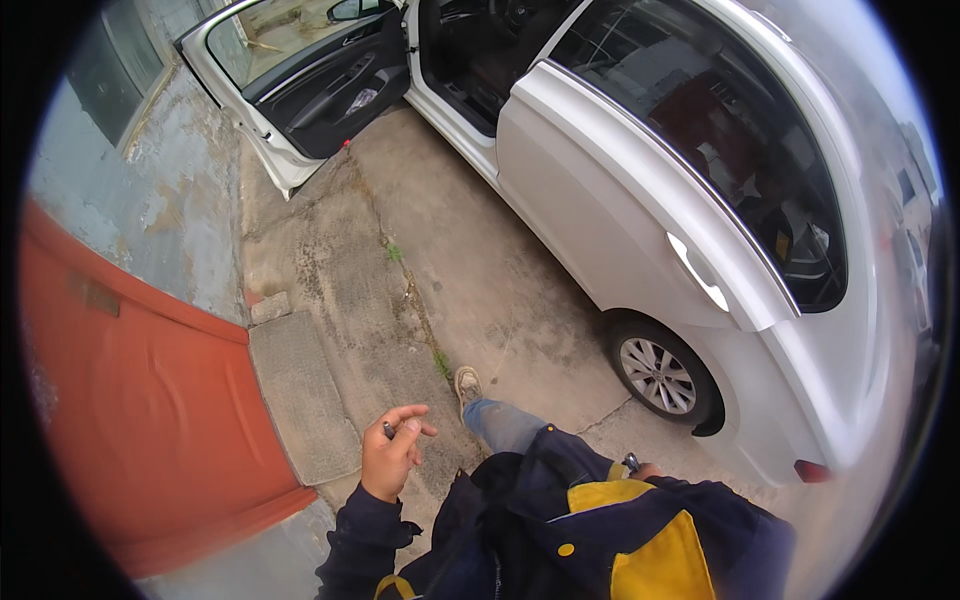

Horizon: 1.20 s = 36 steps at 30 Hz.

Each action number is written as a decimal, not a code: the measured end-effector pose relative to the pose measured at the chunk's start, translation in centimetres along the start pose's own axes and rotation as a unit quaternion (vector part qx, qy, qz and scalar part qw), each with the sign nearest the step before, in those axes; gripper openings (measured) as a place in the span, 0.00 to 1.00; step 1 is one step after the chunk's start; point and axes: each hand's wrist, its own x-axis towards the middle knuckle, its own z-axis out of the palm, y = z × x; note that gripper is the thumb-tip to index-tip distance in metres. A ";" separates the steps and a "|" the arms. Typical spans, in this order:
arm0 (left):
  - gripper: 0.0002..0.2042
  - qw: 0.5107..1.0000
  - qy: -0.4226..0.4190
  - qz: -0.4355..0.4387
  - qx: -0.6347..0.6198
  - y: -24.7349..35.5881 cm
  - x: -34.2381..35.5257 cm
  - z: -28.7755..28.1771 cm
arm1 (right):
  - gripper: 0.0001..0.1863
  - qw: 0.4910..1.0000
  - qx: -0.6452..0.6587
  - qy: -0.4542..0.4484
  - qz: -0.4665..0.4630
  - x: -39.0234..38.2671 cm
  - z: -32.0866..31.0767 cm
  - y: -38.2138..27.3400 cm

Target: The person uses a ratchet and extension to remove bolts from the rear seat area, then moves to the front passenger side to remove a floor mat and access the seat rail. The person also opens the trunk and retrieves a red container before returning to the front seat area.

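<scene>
In front of my body, at the lower middle, my left hand is raised with its fingers partly curled. Between thumb and forefinger it pinches a small dark metal piece; most of that is hidden in the hand. Low at my right side, my right hand shows only in part past my dark jacket. A small, dark, shiny object sticks up at its fingers, too little of it visible to name. Neither hand touches the white car on my right.
The car's front door stands wide open toward the blue-grey wall. Its rear wheel is right of my foot. A red-orange door and a concrete step lie to my left. Weeds grow along a ground crack.
</scene>
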 end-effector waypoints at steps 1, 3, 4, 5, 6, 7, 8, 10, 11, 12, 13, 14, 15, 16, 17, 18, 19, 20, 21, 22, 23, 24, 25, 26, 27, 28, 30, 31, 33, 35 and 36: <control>0.18 0.999 0.023 -0.029 -0.006 -0.2 1.7 -0.9 | 0.18 0.999 0.033 -0.008 0.010 0.5 -1.4 -3.3; 0.18 0.995 0.063 -0.067 -0.024 0.5 5.4 -2.8 | 0.16 0.998 0.060 -0.019 0.000 2.3 -5.0 -12.0; 0.18 0.989 0.085 -0.093 -0.082 1.1 6.6 -4.0 | 0.17 0.998 0.059 -0.025 -0.009 3.3 -6.5 -16.4; 0.18 0.981 0.117 -0.108 -0.109 1.8 7.2 -5.0 | 0.19 0.999 0.031 0.006 -0.022 4.4 -8.1 -21.2; 0.18 0.975 0.141 -0.106 -0.137 2.9 9.0 -6.0 | 0.21 0.996 0.010 0.038 -0.075 5.2 -10.0 -26.6; 0.18 0.968 0.163 -0.104 -0.162 4.2 11.0 -7.0 | 0.21 0.989 0.075 0.011 -0.129 5.5 -12.7 -31.5; 0.19 0.966 0.168 -0.110 -0.162 5.7 12.8 -8.1 | 0.21 0.980 0.121 0.011 -0.156 5.4 -14.9 -37.0; 0.19 0.956 0.192 -0.089 -0.204 8.4 17.4 -9.3 | 0.18 0.946 0.223 -0.005 -0.233 3.3 -19.9 -47.5; 0.19 0.949 0.208 -0.080 -0.222 9.8 20.1 -9.8 | 0.17 0.933 0.242 -0.023 -0.265 1.7 -22.5 -52.7; 0.20 0.952 0.190 -0.071 -0.231 11.1 23.2 -10.2 | 0.16 0.908 0.277 -0.048 -0.312 -0.2 -24.9 -57.4; 0.20 0.954 0.171 -0.059 -0.240 12.3 26.6 -10.4 | 0.15 0.882 0.285 -0.065 -0.371 -2.2 -27.1 -61.9; 0.21 0.956 0.152 -0.049 -0.248 13.5 30.1 -10.6 | 0.16 0.863 0.294 -0.101 -0.399 -4.0 -29.1 -66.2; 0.21 0.957 0.133 -0.041 -0.254 14.5 33.8 -10.8 | 0.17 0.826 0.304 -0.112 -0.461 -5.7 -30.7 -70.0; 0.23 0.959 0.093 -0.041 -0.265 15.5 37.9 -10.9 | 0.18 0.802 0.300 -0.146 -0.496 -7.1 -32.2 -73.5; 0.23 0.961 0.069 -0.051 -0.264 16.4 42.3 -10.7 | 0.18 0.775 0.300 -0.179 -0.527 -8.0 -33.6 -76.9; 0.24 0.962 0.038 -0.057 -0.263 17.2 46.9 -10.2 | 0.19 0.731 0.296 -0.150 -0.596 -8.7 -34.4 -80.8; 0.24 0.962 -0.010 -0.049 -0.268 17.9 51.6 -9.6 | 0.19 0.712 0.302 -0.164 -0.612 -9.1 -35.3 -83.7; 0.24 0.961 -0.035 -0.062 -0.266 18.7 56.3 -8.7 | 0.20 0.725 0.291 -0.172 -0.600 -9.2 -36.5 -86.7; 0.25 0.959 -0.079 -0.064 -0.266 20.0 61.1 -7.8 | 0.21 0.718 0.287 -0.163 -0.612 -9.3 -37.9 -89.7; 0.25 0.953 -0.122 -0.068 -0.270 21.3 65.2 -6.8 | 0.22 0.725 0.298 -0.114 -0.610 -9.0 -39.5 -92.5; 0.26 0.952 -0.144 -0.104 -0.251 22.9 68.9 -6.0 | 0.23 0.736 0.294 -0.065 -0.607 -8.6 -41.0 -94.9; 0.26 0.948 -0.161 -0.142 -0.234 24.5 72.5 -4.9 | 0.24 0.764 0.270 -0.032 -0.585 -8.1 -42.8 -96.7; 0.27 0.947 -0.167 -0.186 -0.202 26.4 75.5 -3.9 | 0.26 0.772 0.287 -0.032 -0.566 -7.1 -45.0 -98.2; 0.29 0.942 -0.195 -0.218 -0.167 28.5 78.5 -2.9 | 0.27 0.762 0.331 -0.022 -0.556 -6.4 -47.2 -99.4; 0.30 0.930 -0.230 -0.232 -0.167 30.4 81.1 -1.7 | 0.27 0.758 0.364 -0.017 -0.541 -5.6 -49.5 -100.5; 0.31 0.920 -0.256 -0.253 -0.156 32.2 83.8 -0.4 | 0.27 0.732 0.405 0.002 -0.547 -4.8 -51.7 -101.8; 0.34 0.904 -0.314 -0.258 -0.130 35.2 89.8 1.5 | 0.23 0.742 0.434 -0.007 -0.512 -2.4 -55.6 -103.8; 0.35 0.898 -0.345 -0.244 -0.120 36.0 93.3 2.4 | 0.22 0.752 0.450 -0.037 -0.481 -0.7 -57.4 -105.1; 0.38 0.898 -0.391 -0.195 -0.054 36.1 101.5 4.1 | 0.20 0.702 0.552 -0.081 -0.442 3.5 -60.1 -107.4; 0.40 0.895 -0.426 -0.120 0.052 34.8 111.6 4.7 | 0.15 0.671 0.623 -0.101 -0.390 9.5 -62.4 -109.9; 0.39 0.903 -0.396 -0.120 0.112 33.7 116.8 4.9 | 0.15 0.686 0.629 -0.102 -0.352 12.8 -63.6 -111.4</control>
